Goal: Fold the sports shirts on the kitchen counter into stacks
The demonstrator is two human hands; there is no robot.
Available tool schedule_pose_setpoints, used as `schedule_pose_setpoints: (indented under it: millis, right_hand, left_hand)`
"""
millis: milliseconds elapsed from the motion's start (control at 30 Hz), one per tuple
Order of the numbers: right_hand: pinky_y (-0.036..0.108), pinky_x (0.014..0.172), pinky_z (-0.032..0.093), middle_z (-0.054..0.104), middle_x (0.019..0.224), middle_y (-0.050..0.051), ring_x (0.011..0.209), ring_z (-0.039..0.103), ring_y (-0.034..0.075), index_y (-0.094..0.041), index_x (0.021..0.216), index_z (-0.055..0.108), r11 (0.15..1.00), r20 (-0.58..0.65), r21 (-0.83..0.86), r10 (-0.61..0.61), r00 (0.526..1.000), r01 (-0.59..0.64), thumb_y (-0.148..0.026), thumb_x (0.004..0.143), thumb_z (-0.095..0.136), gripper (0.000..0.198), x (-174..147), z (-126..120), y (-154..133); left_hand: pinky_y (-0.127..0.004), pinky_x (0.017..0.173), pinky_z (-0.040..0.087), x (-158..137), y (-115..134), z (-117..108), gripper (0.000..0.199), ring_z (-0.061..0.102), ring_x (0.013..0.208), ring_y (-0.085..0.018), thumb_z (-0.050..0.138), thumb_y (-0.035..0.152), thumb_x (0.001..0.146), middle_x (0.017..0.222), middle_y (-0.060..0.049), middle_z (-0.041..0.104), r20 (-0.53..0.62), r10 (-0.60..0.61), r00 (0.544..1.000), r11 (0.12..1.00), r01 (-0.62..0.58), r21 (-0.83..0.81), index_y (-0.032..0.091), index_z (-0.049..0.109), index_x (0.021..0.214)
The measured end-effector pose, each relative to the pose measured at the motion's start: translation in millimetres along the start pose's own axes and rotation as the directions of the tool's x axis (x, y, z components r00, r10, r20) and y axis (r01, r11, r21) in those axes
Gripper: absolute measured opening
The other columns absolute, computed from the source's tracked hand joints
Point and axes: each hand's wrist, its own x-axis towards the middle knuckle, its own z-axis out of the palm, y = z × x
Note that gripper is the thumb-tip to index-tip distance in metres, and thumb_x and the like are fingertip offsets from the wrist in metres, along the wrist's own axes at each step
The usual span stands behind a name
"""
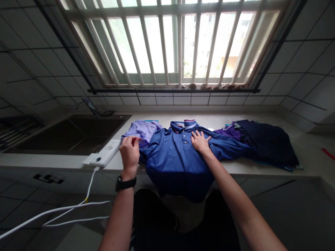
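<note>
A navy-blue polo shirt (175, 157) lies front up on the counter, collar toward the window. Its hem hangs over the front edge and its right-side sleeve reaches across to the dark clothes. My right hand (201, 142) rests flat on the chest beside the button placket, fingers spread. At the shirt's left side, my left hand (129, 153) is raised with thumb and fingers pinched together, near the left sleeve and a lilac garment (143, 130). Whatever is between those fingertips is too small to make out.
Dark folded clothes (269, 141) lie at the right, with a purple garment (229, 131) partly under them. A white power strip (104, 155) with a cable (90, 186) sits left, beside the sink (123, 122) and tap (92, 107). A barred window (180, 45) is behind.
</note>
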Motion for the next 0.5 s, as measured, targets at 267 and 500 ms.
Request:
schedule_pose_setpoints:
  millis: [267, 500]
  right_hand:
    - [0.082, 0.119, 0.018, 0.024, 0.176, 0.004, 0.162, 0.018, 0.034, -0.030, 0.165, 0.037, 1.000, -0.001, -0.008, 0.006, 1.000, -0.006, -0.038, 0.110, 0.023, 0.058, 0.5, 0.1, -0.1]
    - [0.081, 0.119, 0.019, 0.025, 0.176, 0.005, 0.162, 0.019, 0.033, -0.030, 0.164, 0.039, 1.000, -0.005, -0.010, -0.007, 1.000, 0.007, -0.038, 0.109, 0.023, 0.057, 0.8, 0.2, 0.7]
  left_hand:
    - [-0.029, 0.063, 0.052, 19.9, -17.8, -3.1, 0.033, 0.074, 0.075, -0.027, 0.078, 0.051, 0.073, 0.073, -0.009, 0.076, 0.652, -0.275, 0.707, 0.960, 0.164, 0.226, 0.020, 0.067, 0.071]
    - [-0.024, 0.053, 0.043, 15.6, -26.1, 2.2, 0.033, 0.060, 0.057, -0.017, 0.077, 0.044, 0.065, 0.058, 0.001, 0.061, 0.598, -0.152, 0.787, 0.963, 0.253, -0.088, 0.022, 0.053, 0.060]
